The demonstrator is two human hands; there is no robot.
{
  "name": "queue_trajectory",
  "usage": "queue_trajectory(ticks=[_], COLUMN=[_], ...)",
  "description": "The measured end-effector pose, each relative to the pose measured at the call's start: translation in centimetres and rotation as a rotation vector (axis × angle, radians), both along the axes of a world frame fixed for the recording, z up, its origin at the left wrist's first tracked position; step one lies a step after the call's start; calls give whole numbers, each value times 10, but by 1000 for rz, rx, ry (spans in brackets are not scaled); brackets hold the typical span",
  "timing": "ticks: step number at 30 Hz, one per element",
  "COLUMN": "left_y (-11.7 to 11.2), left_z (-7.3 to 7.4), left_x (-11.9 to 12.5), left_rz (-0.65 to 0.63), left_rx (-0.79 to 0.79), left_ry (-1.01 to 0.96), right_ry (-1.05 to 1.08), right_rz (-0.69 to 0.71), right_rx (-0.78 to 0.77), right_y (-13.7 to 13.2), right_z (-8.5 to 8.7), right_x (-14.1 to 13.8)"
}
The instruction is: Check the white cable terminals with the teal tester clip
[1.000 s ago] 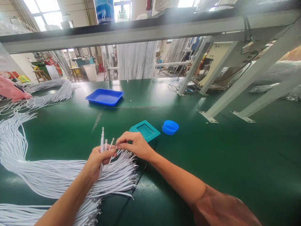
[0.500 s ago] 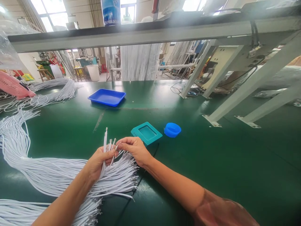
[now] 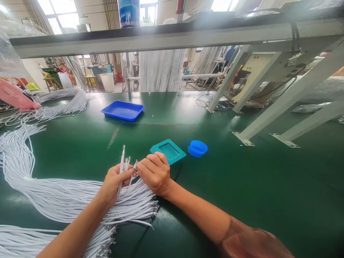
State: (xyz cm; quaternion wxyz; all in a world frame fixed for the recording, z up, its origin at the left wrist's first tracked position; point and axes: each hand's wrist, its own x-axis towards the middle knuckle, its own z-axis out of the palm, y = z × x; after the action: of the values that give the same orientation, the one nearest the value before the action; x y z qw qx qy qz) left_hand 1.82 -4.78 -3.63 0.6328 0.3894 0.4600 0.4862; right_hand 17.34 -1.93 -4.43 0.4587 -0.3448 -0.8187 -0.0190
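Note:
Several white cables [image 3: 122, 161] stand up out of my left hand [image 3: 115, 181], their stripped, frayed wire tips above the thumb. The left thumb and fingers are closed round them. Against that thumb, my right hand [image 3: 154, 175] is closed with its knuckles up, gripping the tip of one cable; its fingertips are mostly hidden. Below both hands lies a thick bundle of white cables [image 3: 67, 197], its bare wire ends towards the right. Another cable bundle [image 3: 27, 238] is at the lower left, partly covered by my left forearm.
Beyond my right hand are a teal tray [image 3: 169, 151] and a round blue dish [image 3: 197, 148]. A dark blue tray [image 3: 123, 110] sits farther back on the green table [image 3: 242, 186]. Grey frame legs [image 3: 268, 111] stand at right; a pink object [image 3: 17, 96] is at left.
My right hand has turned from a flat pinch to knuckles up, staying at the cable tip. My left hand keeps its hold on the cables.

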Motion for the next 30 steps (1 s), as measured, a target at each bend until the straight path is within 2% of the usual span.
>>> queue_trajectory(ticks=[2,5,7,8,9,11,13,15,18,21,24,30], left_y=[2,4,4,4,4,4,6,9,15,18,20,22], left_z=[0,-1,-1,0,1,3,4,2,-5,-10,-12,-14], left_x=[0,0,0,0,0,0,-2,-3,-6,-7,-6,-7], left_rz=[6,27,22,13,1,-34,-55,-56,-80,-134,-172,-252], left_rx=[15,39,33,24,12,-29,-96,-163,-207,-210,-247,-337], left_ry=[-8,-10,-17,-23,-34,-69,-120,-166,-215,-250,-247,-212], right_ry=[-8,86,147,173,184,126,-22,-190,-455,-682,-757,-811], right_rz=[70,185,199,174,139,77,44,11,-25,13,28,-35], right_rx=[-86,-451,-636,-663,-639,-470,-270,-180,-195,-236,-239,-118], right_y=[6,13,13,13,12,10,12,16,25,29,29,28], right_z=[3,8,9,9,8,5,4,3,3,3,3,-4], right_x=[3,5,3,2,2,1,3,9,17,20,19,14])
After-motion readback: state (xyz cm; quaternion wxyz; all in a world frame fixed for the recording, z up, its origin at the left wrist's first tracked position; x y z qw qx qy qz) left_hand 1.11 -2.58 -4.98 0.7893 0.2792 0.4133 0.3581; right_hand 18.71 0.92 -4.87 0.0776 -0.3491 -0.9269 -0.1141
